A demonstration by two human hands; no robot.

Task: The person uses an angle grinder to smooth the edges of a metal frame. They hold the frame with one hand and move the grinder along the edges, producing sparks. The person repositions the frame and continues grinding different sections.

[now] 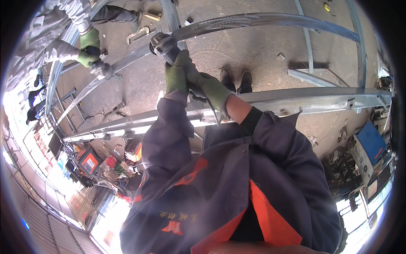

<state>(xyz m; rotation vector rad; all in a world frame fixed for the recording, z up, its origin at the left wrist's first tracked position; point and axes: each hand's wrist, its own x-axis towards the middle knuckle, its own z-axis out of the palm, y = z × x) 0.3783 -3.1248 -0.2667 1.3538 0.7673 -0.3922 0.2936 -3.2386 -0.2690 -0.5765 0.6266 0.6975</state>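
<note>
Both my hands, in green work gloves with dark palms, are wrapped round an angle grinder ahead of me. My left hand grips its body just behind the head. My right hand closes round the rear of the body, with part of the grip hidden by the gloves. The grinder's head is beside the joint where a curved steel tube meets a straight upright tube. Below my forearms a long galvanized steel beam crosses from left to right.
At the upper left a co-worker in grey, with green gloves, holds another grinder against a frame tube. A blue-topped machine stands at the right. An orange-fronted box sits among tools at lower left. A yellow tape measure lies far right.
</note>
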